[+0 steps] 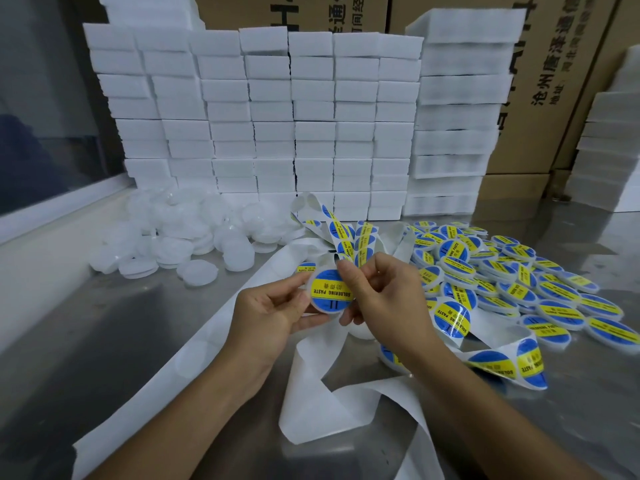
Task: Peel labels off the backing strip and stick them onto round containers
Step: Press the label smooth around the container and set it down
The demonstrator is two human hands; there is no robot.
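Left hand holds a round container up over the steel table, thumb and fingers pinching its rim from the left w/ the flat top facing the camera. A blue-and-yellow label already lies on that top, yellow band running roughly left-right. Right hand sits just beside the container on its right edge, fingertips curled in at the label's upper right; it looks to be pinching or pressing the label edge, but whether it's also gripping the backing strip behind can't be told from here. The strip rises directly behind and above the container, then loops off to the right side, so the next label lies up and away from the right hand, the nearer one to it. Unlabelled containers pile at the left, nearer the left hand; labelled containers spread at the right. Judging by this, the label is about seated and the container prob goes right next. White foam blocks are stacked behind.
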